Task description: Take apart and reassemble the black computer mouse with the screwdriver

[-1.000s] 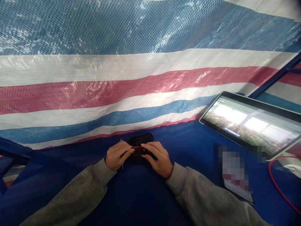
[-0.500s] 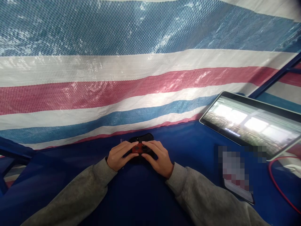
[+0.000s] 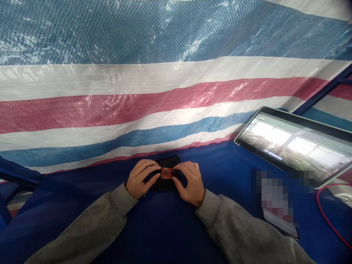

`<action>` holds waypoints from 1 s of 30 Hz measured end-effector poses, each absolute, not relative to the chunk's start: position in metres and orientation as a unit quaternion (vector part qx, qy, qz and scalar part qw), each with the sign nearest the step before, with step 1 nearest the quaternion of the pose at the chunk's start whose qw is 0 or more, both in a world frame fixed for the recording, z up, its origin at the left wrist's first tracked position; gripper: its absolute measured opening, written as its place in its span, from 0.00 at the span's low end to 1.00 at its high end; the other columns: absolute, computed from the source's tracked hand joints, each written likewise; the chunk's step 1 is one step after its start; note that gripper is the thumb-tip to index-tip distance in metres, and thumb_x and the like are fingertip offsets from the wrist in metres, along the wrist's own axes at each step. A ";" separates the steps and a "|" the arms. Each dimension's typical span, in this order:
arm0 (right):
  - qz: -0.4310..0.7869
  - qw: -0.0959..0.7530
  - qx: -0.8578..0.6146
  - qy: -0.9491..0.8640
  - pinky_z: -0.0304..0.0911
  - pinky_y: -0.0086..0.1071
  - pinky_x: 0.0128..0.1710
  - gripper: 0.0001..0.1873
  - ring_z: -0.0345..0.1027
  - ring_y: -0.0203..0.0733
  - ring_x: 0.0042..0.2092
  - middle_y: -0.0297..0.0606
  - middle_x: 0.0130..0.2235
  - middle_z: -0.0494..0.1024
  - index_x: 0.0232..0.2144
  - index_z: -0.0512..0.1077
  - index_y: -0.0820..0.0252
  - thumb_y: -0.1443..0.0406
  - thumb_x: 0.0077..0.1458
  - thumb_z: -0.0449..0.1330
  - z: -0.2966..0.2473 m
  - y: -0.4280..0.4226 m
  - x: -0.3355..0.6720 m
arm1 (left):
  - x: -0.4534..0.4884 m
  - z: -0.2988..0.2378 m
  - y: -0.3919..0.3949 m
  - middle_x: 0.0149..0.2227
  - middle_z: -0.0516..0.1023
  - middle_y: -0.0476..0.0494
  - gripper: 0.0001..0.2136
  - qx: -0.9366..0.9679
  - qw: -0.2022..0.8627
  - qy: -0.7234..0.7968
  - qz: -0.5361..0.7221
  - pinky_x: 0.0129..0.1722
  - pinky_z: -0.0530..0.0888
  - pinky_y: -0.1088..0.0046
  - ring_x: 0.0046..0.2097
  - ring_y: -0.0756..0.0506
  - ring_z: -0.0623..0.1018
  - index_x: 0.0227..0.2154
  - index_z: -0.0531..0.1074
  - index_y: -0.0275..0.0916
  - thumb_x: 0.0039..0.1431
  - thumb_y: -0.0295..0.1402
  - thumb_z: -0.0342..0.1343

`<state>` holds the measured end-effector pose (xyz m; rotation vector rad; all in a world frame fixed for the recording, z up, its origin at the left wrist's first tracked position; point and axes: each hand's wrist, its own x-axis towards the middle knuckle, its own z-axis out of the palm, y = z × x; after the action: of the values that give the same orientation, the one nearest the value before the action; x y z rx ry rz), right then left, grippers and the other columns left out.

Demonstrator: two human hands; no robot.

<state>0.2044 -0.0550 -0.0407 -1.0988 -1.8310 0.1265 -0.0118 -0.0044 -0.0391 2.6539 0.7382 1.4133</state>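
1. My left hand (image 3: 141, 179) and right hand (image 3: 189, 183) are curled inward, their fingertips at either side of a small red square piece (image 3: 166, 173). I cannot tell whether they truly grip it.
2. That piece lies on a black rounded object (image 3: 168, 160), low in the centre of the frame, on the blue-covered worktop (image 3: 220, 161).
3. The piece is small, so a slipping fingertip could flick it loose onto the dark blue, where it would be hard to spot.
4. My fingers hide its edges, so any misalignment could go unseen from this camera.
5. A wide swing of my right arm could catch the tablet (image 3: 294, 141) at the right of the frame or the red cable (image 3: 326, 216) at the lower right.
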 end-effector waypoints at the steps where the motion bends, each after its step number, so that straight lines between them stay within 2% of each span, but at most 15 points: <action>1: 0.050 0.462 -0.456 -0.759 0.56 0.42 0.40 0.09 0.69 0.47 0.40 0.40 0.37 0.77 0.38 0.70 0.59 0.68 0.52 0.57 -0.041 -0.056 0.204 | -0.012 -0.040 -0.004 0.40 0.79 0.40 0.09 0.858 0.023 0.239 0.454 0.42 0.76 0.64 0.42 0.44 0.77 0.42 0.74 0.38 0.59 0.28 0.58; 7: 0.034 0.368 -0.487 -0.791 0.52 0.42 0.39 0.08 0.64 0.49 0.42 0.42 0.36 0.74 0.35 0.69 0.60 0.68 0.49 0.57 -0.046 -0.057 0.202 | -0.013 -0.044 -0.004 0.41 0.78 0.41 0.08 0.860 0.022 0.276 0.429 0.46 0.74 0.61 0.45 0.43 0.76 0.41 0.74 0.40 0.60 0.29 0.57; 13: 0.029 0.358 -0.498 -0.789 0.52 0.41 0.39 0.10 0.63 0.49 0.42 0.44 0.39 0.71 0.37 0.71 0.62 0.67 0.49 0.57 -0.048 -0.056 0.202 | -0.013 -0.042 -0.006 0.43 0.77 0.40 0.03 0.892 0.038 0.237 0.383 0.47 0.72 0.59 0.48 0.41 0.74 0.35 0.74 0.40 0.58 0.30 0.60; 17: 0.032 0.352 -0.499 -0.791 0.52 0.41 0.39 0.11 0.62 0.49 0.41 0.44 0.39 0.70 0.37 0.71 0.61 0.67 0.49 0.57 -0.048 -0.057 0.202 | -0.014 -0.041 -0.009 0.42 0.76 0.40 0.09 0.914 0.052 0.179 0.361 0.47 0.71 0.58 0.48 0.39 0.73 0.35 0.75 0.40 0.53 0.37 0.65; 24: 0.032 0.335 -0.502 -0.796 0.52 0.41 0.38 0.10 0.62 0.48 0.40 0.43 0.38 0.70 0.35 0.71 0.61 0.68 0.47 0.57 -0.048 -0.057 0.202 | -0.011 -0.041 -0.010 0.42 0.76 0.39 0.02 0.941 0.075 0.143 0.298 0.46 0.71 0.60 0.50 0.39 0.72 0.31 0.74 0.39 0.57 0.30 0.61; 30: 0.038 0.340 -0.502 -0.794 0.52 0.41 0.38 0.10 0.62 0.48 0.40 0.43 0.38 0.70 0.35 0.71 0.62 0.66 0.47 0.58 -0.047 -0.057 0.203 | -0.011 -0.041 -0.011 0.43 0.77 0.40 0.01 0.936 0.069 0.157 0.308 0.47 0.70 0.60 0.50 0.40 0.73 0.31 0.73 0.39 0.57 0.29 0.60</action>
<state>0.2026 -0.0571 -0.0475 -1.3061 -2.0671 0.0981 -0.0111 -0.0108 -0.0407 2.8182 0.4731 0.9264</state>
